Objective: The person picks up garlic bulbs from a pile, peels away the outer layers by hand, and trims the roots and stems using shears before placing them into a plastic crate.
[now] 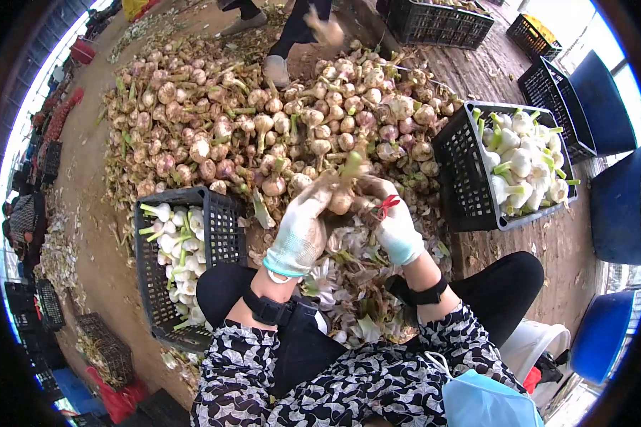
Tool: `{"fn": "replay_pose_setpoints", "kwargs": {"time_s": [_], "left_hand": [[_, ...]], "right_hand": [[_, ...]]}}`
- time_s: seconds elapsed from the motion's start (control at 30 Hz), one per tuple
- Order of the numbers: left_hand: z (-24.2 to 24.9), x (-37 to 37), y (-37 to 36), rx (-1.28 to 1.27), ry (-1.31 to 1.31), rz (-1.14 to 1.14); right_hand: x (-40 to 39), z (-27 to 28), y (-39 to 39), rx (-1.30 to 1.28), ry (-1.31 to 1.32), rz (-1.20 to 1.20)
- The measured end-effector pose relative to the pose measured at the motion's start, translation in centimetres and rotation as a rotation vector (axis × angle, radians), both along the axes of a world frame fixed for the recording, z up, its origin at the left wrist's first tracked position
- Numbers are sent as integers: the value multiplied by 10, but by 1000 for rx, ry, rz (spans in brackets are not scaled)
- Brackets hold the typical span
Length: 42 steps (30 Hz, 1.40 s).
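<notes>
In front of me, my gloved left hand (303,226) is closed around a garlic bulb (340,202), its stem pointing up and away. My gloved right hand (392,226) is curled beside the same bulb, its fingertips partly blurred. A red tie (387,205) shows at the fingers of that hand; whatever they grip is hidden. Beyond both hands spreads a large heap of unpeeled garlic (263,121) with dry skins and cut stems. Below them, between my legs, lie loose peeled husks (367,302).
A black crate of white garlic (217,228) stands at my left, another black crate (470,203) of white garlic at my right. Blue barrels (616,206) line the right side. Another person's leg (292,35) and blurred hand (325,30) appear beyond the heap.
</notes>
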<state>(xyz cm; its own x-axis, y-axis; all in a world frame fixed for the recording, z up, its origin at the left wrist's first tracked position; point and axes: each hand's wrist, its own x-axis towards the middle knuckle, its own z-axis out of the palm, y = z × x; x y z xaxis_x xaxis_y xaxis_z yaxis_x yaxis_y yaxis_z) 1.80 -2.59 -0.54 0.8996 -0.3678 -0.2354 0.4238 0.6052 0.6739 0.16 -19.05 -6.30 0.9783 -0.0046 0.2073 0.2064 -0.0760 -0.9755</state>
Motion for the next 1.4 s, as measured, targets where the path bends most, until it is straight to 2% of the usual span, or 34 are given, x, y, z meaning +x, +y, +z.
{"fn": "replay_pose_setpoints", "kwargs": {"time_s": [0.03,0.07,0.13,0.17,0.2,0.23,0.27,0.33,0.37,0.4,0.47,0.5,0.6,0.63,0.73,0.8,0.87,0.9,0.93,1.0,1.07,1.1,1.13,1.17,1.2,1.23,1.27,1.3,1.33,1.37,1.4], "left_hand": [[4,1,2,186,-91,-17],[14,-2,-2,325,-181,98],[8,-2,-3,482,-315,118],[7,-4,-5,481,-316,111],[9,-6,-8,604,-470,183],[10,-6,-9,726,-625,258],[9,-6,-9,726,-627,257],[4,-5,-8,762,-653,309],[1,-4,-5,871,-726,342],[2,-3,-4,871,-726,342],[3,-4,-2,885,-725,339],[5,-4,-2,885,-724,339],[6,-3,-1,826,-683,327],[5,-3,0,839,-715,330],[1,-2,-1,847,-760,363],[3,-3,-2,841,-770,390],[12,-7,-2,383,-233,224],[10,-8,-6,424,-210,222],[5,-7,-6,296,-63,172],[1,-4,-7,360,-68,134],[-5,-2,-9,665,-257,193],[5,-5,-10,707,-357,153],[-11,-1,-14,761,-555,237],[-23,-2,-11,762,-575,218],[-21,-3,-9,764,-597,201],[-3,-5,-5,570,-424,101],[14,-8,0,377,-250,2],[12,-6,6,282,-218,-105],[10,-6,5,280,-217,-107],[9,-5,3,186,-147,-85],[9,-3,2,91,-78,-61]], "right_hand": [[-3,30,4,201,233,-46],[-7,59,5,402,468,-91],[-6,30,1,352,370,-77],[-4,20,5,343,308,-85],[-1,16,9,332,247,-91],[-2,46,16,192,254,-131],[1,43,19,192,253,-133],[7,33,24,332,237,-137],[7,29,27,482,170,-148],[7,35,27,482,170,-147],[8,53,21,234,262,-76],[11,33,14,192,187,-46],[14,26,5,142,182,-8],[6,63,4,49,234,-17],[8,68,4,191,392,-2],[10,49,7,234,332,-30],[7,39,15,45,50,-119],[6,35,14,-13,111,-92],[6,34,8,-16,108,-92],[6,31,-2,-49,343,-7],[13,10,-6,169,152,188],[10,18,-5,109,172,125],[6,30,-3,50,191,62],[3,41,-4,49,191,59],[1,52,-6,-190,6,3],[-1,59,-7,-427,-180,-50],[-7,61,-12,237,335,121],[-8,58,-19,438,308,216],[-8,53,-24,637,276,308],[-8,42,-24,588,350,272],[-14,44,-23,565,240,304]]}}
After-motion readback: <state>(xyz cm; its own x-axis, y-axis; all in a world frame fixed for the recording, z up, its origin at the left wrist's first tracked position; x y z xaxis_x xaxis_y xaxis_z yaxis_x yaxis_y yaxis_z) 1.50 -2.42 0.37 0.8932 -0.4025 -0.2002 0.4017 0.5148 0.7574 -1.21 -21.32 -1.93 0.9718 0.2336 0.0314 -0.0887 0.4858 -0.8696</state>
